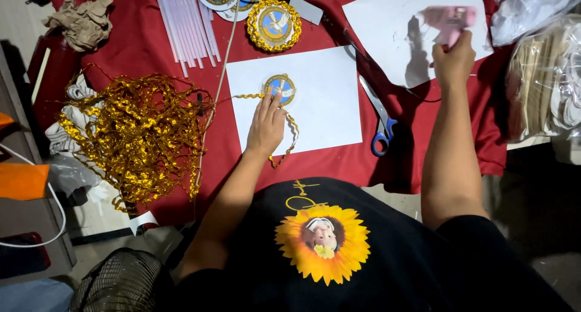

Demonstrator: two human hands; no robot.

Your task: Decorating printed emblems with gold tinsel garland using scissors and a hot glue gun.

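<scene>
a white sheet of paper [327,115] is laid on the red cloth [139,39], and everything is placed from it. on the sheet's upper left part a round blue-and-white badge [279,88] is pressed down by the left hand [265,127], which lies flat with fingers stretched, the fingertips [270,100] touching the badge's lower edge — nothing is clasped in it. a strand of gold trim [289,139] is curled from the badge around the hand and off the sheet's lower edge. left of the sheet a tangled heap of gold trim [133,133] is piled, and above that heap clear glue sticks [187,24] are spread. just above the sheet a finished gold-rimmed badge [273,25] is set. at the sheet's right edge blue-handled scissors [378,121] are laid. up and right of the sheet a pink glue gun [451,21] is gripped by the right hand [452,61], fingers wrapped shut around its handle (the gun is blurred, so its nozzle cannot be made out) — it is held over a second white sheet [387,21].
</scene>
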